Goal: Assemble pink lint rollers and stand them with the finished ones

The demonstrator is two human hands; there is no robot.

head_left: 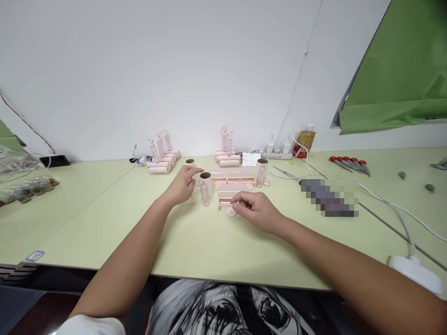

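My left hand (182,185) is open, its index finger stretched out above the cardboard-cored roll (208,182). A clear pinkish cylinder (205,194) stands at that roll's front, and another roll (190,163) is partly hidden behind the hand. My right hand (256,210) has its thumb and fingers drawn together at the right end of a small pink frame (223,201). Whatever those fingertips grip is hidden. Just below them, a round pink disc (230,212) lies flat. Behind are long pink open trays (240,180) and a third roll (261,171).
Pink roller sets (159,166) stand at the back left, with more sets (228,159) at the back centre. A power strip (279,155), bottle (305,141), red-ended tools (349,164), blurred dark object (326,197) and white cables (394,204) occupy the right. Wrapped items (30,187) lie far left.
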